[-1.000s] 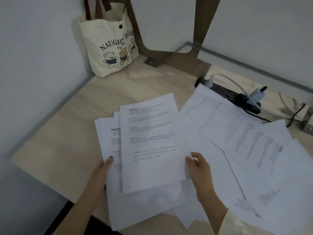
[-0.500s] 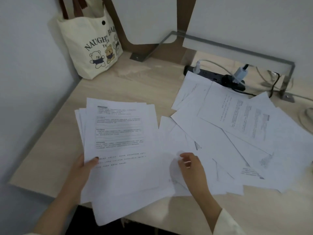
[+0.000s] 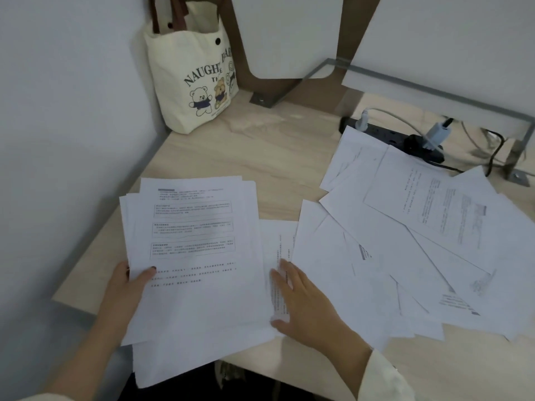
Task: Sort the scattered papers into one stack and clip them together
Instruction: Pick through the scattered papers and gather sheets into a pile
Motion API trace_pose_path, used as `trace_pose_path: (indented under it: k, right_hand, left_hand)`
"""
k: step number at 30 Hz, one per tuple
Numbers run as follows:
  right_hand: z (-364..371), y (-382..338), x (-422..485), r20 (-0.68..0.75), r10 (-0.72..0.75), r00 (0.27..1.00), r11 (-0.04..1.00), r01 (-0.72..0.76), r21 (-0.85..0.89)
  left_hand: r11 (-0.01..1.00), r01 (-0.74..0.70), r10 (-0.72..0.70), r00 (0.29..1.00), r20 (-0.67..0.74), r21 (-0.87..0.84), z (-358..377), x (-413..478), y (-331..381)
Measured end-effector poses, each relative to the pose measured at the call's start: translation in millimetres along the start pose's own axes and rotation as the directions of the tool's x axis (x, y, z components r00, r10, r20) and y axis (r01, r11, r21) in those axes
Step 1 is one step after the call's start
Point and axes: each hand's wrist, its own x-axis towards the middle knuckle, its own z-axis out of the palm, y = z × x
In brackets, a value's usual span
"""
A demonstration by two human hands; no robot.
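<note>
The left hand [image 3: 130, 282] pinches the gathered stack of white printed sheets [image 3: 194, 250] at its left edge, thumb on top and fingers hidden underneath. The stack sits at the near left of the pale wood-grain worktop [image 3: 275, 157], with its long axis running near to far and its near end overhanging the worktop's edge.

The right hand [image 3: 309, 305] lies flat, fingers spread, on a single white sheet [image 3: 279, 241] just right of the stack. The sheet's left edge disappears beneath the stack. Its print lines run near to far, so it seems to lie a quarter turn off the stack, but most of it is covered and its outline cannot be read.

Further right, a loose fan of white papers [image 3: 419, 241] overlaps askew, reaching back to a black power strip [image 3: 385, 134]. A cream canvas tote bag with bear prints [image 3: 191, 82] stands in the far left corner. No clip is in view.

Gathering looks partly done. The right hand is nearer every remaining sheet. The one under its palm probably needs sliding left and turning to match the stack's axis.
</note>
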Motion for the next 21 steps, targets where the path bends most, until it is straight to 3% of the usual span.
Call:
trace_pose_path:
  k: [4, 6, 9, 12, 15, 18, 21]
  right_hand:
    - [-1, -7, -4, 0.083, -0.081, 0.993, 0.99, 0.09, -0.105]
    - [1, -10, -8, 0.113, -0.051, 0.992, 0.989, 0.066, -0.132]
    - [14, -13, -11, 0.038, 0.006, 0.999, 0.984, 0.0, -0.177]
    - [23, -8, -8, -0.15, 0.021, 0.988, 0.978, -0.052, -0.2]
    - [8, 3, -10, -0.256, 0.174, 0.951, 0.982, -0.148, 0.116]
    - [-19, 13, -11, -0.284, 0.426, 0.859, 0.788, -0.198, 0.583]
    - [-59, 9, -12, -0.411, 0.538, 0.736, 0.716, -0.142, 0.683]
  left_hand:
    - [0.998, -0.065, 0.066, 0.997, -0.051, 0.006, 0, 3, 3]
    - [0.996, -0.089, 0.09, 0.994, -0.059, 0.022, -6, 5, 4]
    - [0.995, -0.09, 0.092, 0.994, -0.053, 0.039, -15, 9, 3]
    - [0.998, -0.064, 0.064, 0.998, -0.025, 0.015, -21, 10, 3]
    - [0.998, -0.058, 0.058, 0.998, -0.016, 0.011, -23, 9, 4]
    - [0.998, -0.061, 0.061, 0.998, 0.003, -0.009, -20, 8, 5]
    - [0.996, -0.08, 0.082, 0.995, 0.056, -0.038, -11, 4, 9]
